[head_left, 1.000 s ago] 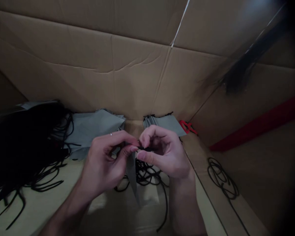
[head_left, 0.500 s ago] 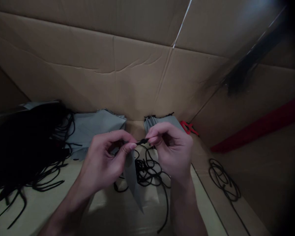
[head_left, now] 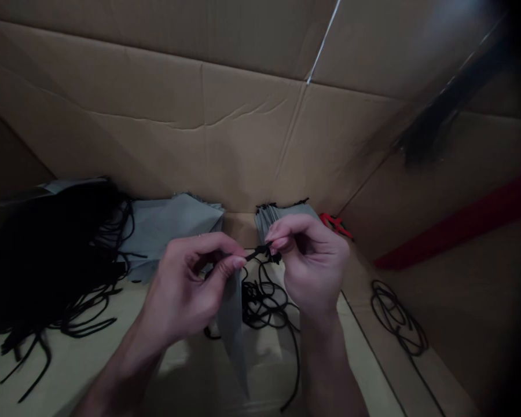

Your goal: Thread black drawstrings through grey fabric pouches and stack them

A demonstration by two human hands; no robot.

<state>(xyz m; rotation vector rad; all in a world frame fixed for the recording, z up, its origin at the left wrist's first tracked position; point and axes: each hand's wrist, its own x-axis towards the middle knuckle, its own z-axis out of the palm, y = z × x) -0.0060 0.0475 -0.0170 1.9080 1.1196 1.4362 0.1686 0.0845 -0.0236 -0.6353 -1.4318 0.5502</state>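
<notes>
Between my two hands a black cord [head_left: 257, 252] with a knot in it is stretched. My left hand [head_left: 195, 284] is closed, pinching the cord between thumb and forefinger. My right hand [head_left: 315, 269] pinches the cord's end just past the knot. A thin grey sheet [head_left: 232, 330] hangs below my left hand; how it joins the cord is hidden by the fingers. Under the hands a tangle of loose black cord [head_left: 264, 301] lies on the pale work surface [head_left: 191, 382].
A big heap of black cords [head_left: 47, 260] lies at the left, beside a stack of grey sheets [head_left: 169, 223]. Behind my right hand stands another grey stack [head_left: 267, 215] with black cord ends. A red item [head_left: 336, 223] and a coiled cord [head_left: 397, 318] are at right. Cardboard walls [head_left: 156, 116] enclose the surface.
My right hand has moved slightly right, and its fingertips now grip nearer the cord's end, with more of the knot showing. The grey sheet has swung a little to the left.
</notes>
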